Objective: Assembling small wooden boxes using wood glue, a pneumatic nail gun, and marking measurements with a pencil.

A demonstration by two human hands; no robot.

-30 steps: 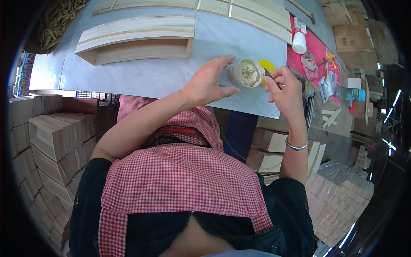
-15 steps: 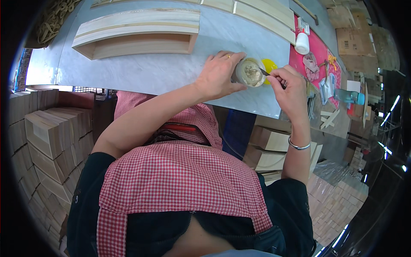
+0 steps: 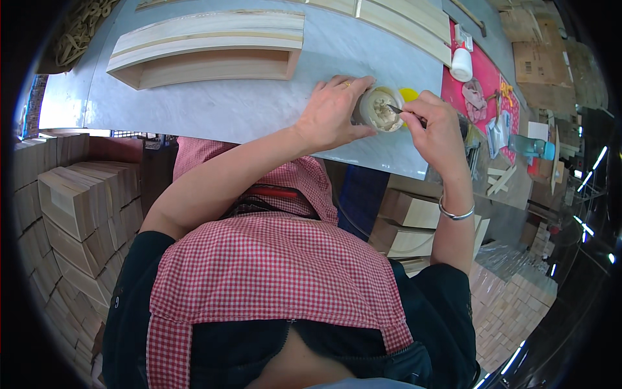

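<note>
Since the first frame, the left hand (image 3: 330, 113) has closed in on the tub (image 3: 365, 107), and the tool (image 3: 396, 109) in the right hand (image 3: 437, 133) now reaches farther left into it, showing more blade.

Largest is the grey, marbled desk (image 3: 214, 107), across the far side of the scene. On its far left part sits a long wooden box (image 3: 207, 40), open toward the near side, well apart from both hands. Far right, a red mat (image 3: 484, 72) carries a white bottle (image 3: 461, 65) and a crumpled pink cloth (image 3: 475, 100).

Near the desk's right end and near edge, the tub stands between the two hands. Its mouth faces up, and pale, lumpy paste (image 3: 383, 118) lies inside. The left hand is the nearer: its fingers curve round the tub's left side, thumb on the near side, the others on the far side, apparently clamped on it. From the right hand's fingers, the tub lies left.

Just right of the tub is a yellow disc (image 3: 409, 94), partly hidden. Smallest is the slim dark tool, pinched between the right thumb and fingers; its long axis runs left and slightly far, its tip over or in the paste, which I cannot tell.
</note>
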